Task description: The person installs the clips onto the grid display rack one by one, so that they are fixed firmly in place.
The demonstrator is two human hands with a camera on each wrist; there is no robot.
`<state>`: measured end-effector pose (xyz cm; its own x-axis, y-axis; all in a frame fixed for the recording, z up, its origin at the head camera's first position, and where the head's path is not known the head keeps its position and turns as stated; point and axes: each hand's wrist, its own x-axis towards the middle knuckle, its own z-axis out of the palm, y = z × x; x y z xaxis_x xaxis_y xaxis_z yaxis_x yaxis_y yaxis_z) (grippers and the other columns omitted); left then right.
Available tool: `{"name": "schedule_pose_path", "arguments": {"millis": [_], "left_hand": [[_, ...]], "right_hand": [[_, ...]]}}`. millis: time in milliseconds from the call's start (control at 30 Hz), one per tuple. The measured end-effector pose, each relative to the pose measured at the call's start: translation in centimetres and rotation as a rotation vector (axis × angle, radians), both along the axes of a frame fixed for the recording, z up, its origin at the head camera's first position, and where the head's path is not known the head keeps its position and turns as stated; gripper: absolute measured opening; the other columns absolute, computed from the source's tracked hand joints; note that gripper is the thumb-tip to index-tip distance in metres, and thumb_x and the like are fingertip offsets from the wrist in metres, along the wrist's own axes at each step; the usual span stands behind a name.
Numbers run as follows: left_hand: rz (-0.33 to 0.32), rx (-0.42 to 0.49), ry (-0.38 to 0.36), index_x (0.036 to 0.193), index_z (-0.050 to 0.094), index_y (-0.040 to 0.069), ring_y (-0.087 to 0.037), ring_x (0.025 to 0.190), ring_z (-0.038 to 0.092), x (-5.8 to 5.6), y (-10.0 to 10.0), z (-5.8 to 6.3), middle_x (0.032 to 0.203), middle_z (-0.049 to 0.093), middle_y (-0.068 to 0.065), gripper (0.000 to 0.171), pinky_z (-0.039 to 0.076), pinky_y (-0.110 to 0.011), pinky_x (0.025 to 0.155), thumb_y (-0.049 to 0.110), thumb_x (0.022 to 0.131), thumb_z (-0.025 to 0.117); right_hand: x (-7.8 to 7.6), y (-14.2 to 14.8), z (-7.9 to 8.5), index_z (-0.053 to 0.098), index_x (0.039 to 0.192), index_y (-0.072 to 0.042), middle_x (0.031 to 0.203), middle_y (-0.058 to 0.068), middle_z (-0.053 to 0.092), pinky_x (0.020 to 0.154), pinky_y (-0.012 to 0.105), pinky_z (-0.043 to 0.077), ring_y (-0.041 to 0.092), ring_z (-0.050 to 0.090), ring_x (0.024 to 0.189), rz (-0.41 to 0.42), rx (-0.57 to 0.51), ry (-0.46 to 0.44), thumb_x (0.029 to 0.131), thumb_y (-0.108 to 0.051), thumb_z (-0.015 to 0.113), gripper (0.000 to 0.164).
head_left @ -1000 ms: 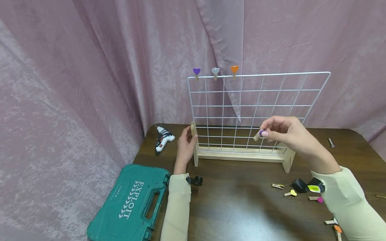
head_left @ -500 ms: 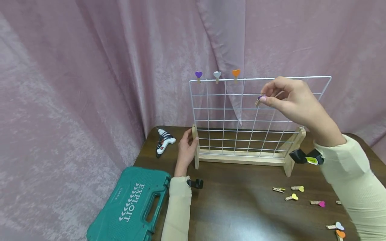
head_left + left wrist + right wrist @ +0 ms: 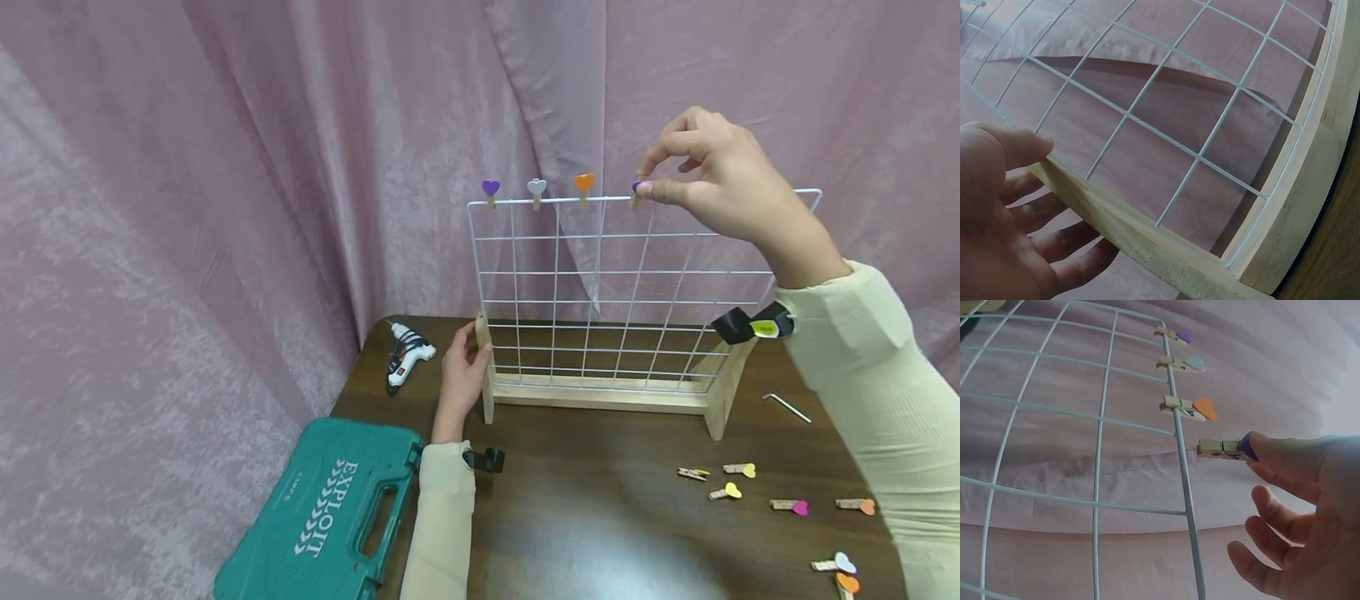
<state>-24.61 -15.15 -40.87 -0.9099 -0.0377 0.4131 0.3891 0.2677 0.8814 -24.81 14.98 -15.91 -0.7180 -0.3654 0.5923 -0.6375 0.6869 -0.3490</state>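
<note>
My right hand (image 3: 723, 179) pinches a small wooden clothespin (image 3: 1215, 449) with a purple heart between thumb and index finger. Its tip points at the top wire of a white wire grid panel (image 3: 588, 271), a small gap showing in the right wrist view. Three more heart clothespins sit clipped along that wire: purple (image 3: 491, 188), silver (image 3: 536, 190) and orange (image 3: 584, 183). Around the left wooden upright (image 3: 1116, 231) of the panel's stand, my left hand (image 3: 462, 375) has its thumb on one side and fingers on the other.
Several loose heart clothespins, including a pink one (image 3: 791, 507), lie at the table's right. An L-shaped hex key (image 3: 787, 407) lies right of the stand. A glue gun (image 3: 408, 354) and a green tool case (image 3: 330, 500) are at the left; a pink curtain (image 3: 420, 125) hangs behind.
The right hand has risen with the purple-heart clothespin from the grid's lower part to its top wire. The left hand keeps its grip on the upright.
</note>
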Motion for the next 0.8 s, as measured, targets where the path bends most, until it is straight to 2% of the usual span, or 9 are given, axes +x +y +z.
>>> {"name": "schedule_pose_path", "arguments": {"millis": [200, 400, 600, 800], "left_hand": [[-0.002, 0.012, 0.014, 0.129, 0.046, -0.006, -0.034, 0.108, 0.055, 0.1, 0.0, -0.1, 0.123, 0.053, -0.024, 0.039, 0.048, -0.040, 0.089, 0.000, 0.091, 0.054], [-0.010, 0.014, 0.001, 0.129, 0.046, -0.006, -0.035, 0.107, 0.055, 0.3, 0.1, -0.1, 0.123, 0.053, -0.024, 0.039, 0.048, -0.042, 0.088, 0.000, 0.091, 0.054], [-0.017, 0.018, 0.001, 0.129, 0.045, -0.006, -0.036, 0.107, 0.055, 0.5, 0.1, 0.0, 0.122, 0.052, -0.025, 0.039, 0.048, -0.043, 0.087, 0.000, 0.091, 0.054], [-0.029, 0.021, -0.001, 0.129, 0.045, -0.005, -0.036, 0.108, 0.055, 0.6, 0.1, -0.1, 0.123, 0.052, -0.024, 0.039, 0.047, -0.044, 0.088, 0.000, 0.091, 0.053]], "right_hand": [[-0.9, -0.3, 0.6, 0.071, 0.084, -0.003, 0.099, 0.003, 0.050, 0.082, 0.041, 0.024, 0.022, 0.032, 0.099, -0.024, 0.027, 0.035, 0.079, -0.009, 0.072, 0.008], [-1.4, -0.1, 1.1, 0.073, 0.082, -0.002, 0.099, 0.002, 0.049, 0.090, 0.040, 0.021, 0.021, 0.030, 0.104, -0.047, 0.022, 0.029, 0.077, -0.006, 0.073, 0.007], [-1.7, -0.1, 0.8, 0.073, 0.083, -0.003, 0.101, 0.002, 0.048, 0.089, 0.042, 0.022, 0.022, 0.030, 0.108, -0.033, 0.044, -0.052, 0.079, -0.011, 0.072, 0.009], [-1.8, 0.0, 0.5, 0.072, 0.087, -0.004, 0.100, 0.003, 0.052, 0.081, 0.036, 0.028, 0.022, 0.037, 0.102, -0.044, 0.012, -0.137, 0.081, -0.018, 0.071, 0.016]]}}
